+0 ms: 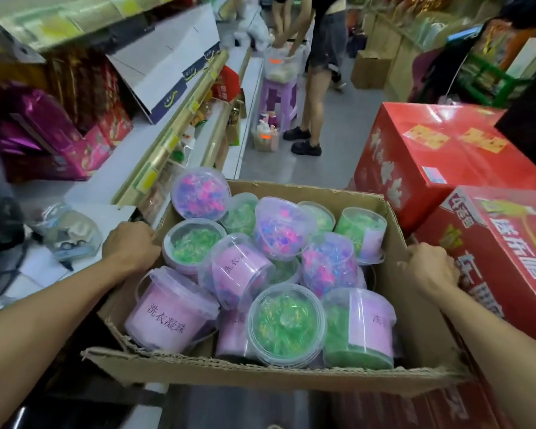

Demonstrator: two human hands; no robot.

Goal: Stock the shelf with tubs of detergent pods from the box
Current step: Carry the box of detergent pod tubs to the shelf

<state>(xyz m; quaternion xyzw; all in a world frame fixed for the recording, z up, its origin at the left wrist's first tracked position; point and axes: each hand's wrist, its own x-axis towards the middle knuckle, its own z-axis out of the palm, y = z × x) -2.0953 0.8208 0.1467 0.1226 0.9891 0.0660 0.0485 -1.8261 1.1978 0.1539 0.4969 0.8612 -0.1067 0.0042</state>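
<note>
Head: box (198,371) bottom hidden by tubs (287,323)

Even, bright indoor light, soft shadows. Glare on tub lids (287,320). Motion blur on left shelf (112,168) and top edge; strong wide-angle bending at corners.

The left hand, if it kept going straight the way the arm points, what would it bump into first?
Probably the shelf edge just past the box. The left hand holds the box's left side, its arm pointing up and right. A pink tub sits close to that line, but depth is hard to judge.
</note>
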